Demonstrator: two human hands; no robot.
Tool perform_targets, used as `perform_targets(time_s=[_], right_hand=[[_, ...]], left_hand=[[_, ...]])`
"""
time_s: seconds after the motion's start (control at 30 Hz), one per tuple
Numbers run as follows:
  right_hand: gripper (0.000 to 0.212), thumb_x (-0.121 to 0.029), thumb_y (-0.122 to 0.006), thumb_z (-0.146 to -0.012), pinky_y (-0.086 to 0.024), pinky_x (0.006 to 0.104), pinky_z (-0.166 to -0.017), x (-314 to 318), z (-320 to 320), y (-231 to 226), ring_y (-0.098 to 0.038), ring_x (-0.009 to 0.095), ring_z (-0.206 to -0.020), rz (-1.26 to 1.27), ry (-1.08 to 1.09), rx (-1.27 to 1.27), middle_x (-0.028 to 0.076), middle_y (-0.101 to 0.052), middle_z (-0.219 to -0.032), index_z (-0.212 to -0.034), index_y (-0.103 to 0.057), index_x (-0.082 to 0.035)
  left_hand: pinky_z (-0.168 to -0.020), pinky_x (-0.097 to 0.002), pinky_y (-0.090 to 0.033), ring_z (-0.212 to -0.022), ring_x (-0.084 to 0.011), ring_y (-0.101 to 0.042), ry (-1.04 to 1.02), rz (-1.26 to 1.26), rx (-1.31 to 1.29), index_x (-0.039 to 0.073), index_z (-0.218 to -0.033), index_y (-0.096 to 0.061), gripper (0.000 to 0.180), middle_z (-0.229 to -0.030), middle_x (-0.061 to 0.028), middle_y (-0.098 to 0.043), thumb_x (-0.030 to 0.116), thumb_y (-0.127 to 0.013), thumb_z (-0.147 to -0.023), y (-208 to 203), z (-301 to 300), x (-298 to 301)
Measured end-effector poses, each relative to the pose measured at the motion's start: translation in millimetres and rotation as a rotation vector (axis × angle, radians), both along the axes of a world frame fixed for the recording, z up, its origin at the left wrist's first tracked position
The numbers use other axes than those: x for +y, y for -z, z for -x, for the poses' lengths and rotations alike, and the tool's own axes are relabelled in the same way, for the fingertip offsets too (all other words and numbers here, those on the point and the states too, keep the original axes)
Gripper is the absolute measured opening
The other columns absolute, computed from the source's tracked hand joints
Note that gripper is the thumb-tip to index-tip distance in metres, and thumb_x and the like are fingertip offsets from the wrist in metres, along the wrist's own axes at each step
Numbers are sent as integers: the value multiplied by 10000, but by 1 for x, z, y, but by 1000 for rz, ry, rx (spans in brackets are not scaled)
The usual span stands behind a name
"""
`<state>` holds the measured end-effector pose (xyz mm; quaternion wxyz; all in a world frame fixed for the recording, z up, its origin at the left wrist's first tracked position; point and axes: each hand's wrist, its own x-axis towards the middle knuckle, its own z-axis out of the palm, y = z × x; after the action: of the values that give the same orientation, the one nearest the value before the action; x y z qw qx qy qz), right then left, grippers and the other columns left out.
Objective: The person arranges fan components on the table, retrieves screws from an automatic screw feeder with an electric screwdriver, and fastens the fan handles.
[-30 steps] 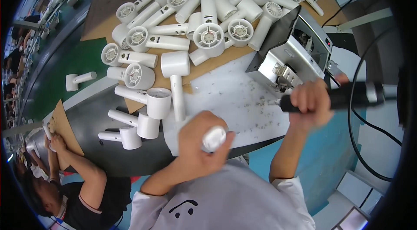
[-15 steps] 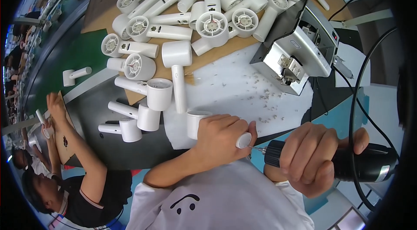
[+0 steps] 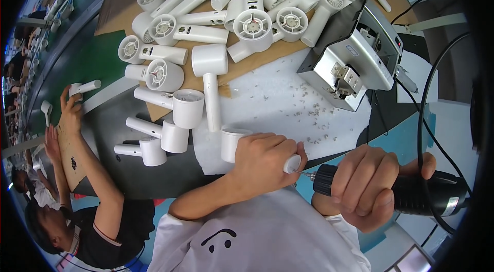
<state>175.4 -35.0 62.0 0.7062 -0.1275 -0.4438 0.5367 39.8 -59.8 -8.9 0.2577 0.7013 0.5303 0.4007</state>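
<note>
My left hand [image 3: 265, 163] is wrapped around the handle of a white handheld fan housing [image 3: 230, 144]. The round head sticks out to the left of my fingers, and the handle's end shows at their right. In my right hand [image 3: 366, 185] is a black electric screwdriver [image 3: 443, 188], held level and pointing left. Its thin bit meets the end of the handle; whether a screw sits there is too small to tell. Nearest to my left hand, on the table, are a standing white fan [image 3: 212, 102] and several more lying fan housings [image 3: 176, 137].
Many white fan housings [image 3: 252, 30] lie heaped at the back on cardboard. Small screws are scattered over a white sheet [image 3: 267, 112]. A silver metal machine [image 3: 368, 61] stands at the right; a black cable [image 3: 423, 112] loops past my right hand. A co-worker [image 3: 98, 184] works at the left.
My hands, the fan housing and the screwdriver have barely moved. The co-worker's hand has reached farther away and now touches a white fan on the green surface.
</note>
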Motion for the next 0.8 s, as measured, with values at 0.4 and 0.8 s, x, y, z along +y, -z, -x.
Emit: perform_targets(time_s=[0.4,0.8], right_hand=[[526,-40,-612,-900,-465,323,-365,-2,-4,0,-491,141,-352,41,-46,-46,41,-522,-544,-1233,-249,-225],[623,-42,-624,-892,-492,328,-376,-6,-3,10,-503,139,-360,23,34,-35,39,-526,-552,-1322,-234,-270]], left_hand=[[-384,-335,-314,-383,-241,-405,-2,-32,-29,70,-539,-498,250,-474,-62,-447,33,-722,-645,2,-6,0],[-394,-343,-339,-400,-246,-439,10,9,-39,73,-546,-508,240,-488,-61,-463,52,-719,-660,0,-2,-1]])
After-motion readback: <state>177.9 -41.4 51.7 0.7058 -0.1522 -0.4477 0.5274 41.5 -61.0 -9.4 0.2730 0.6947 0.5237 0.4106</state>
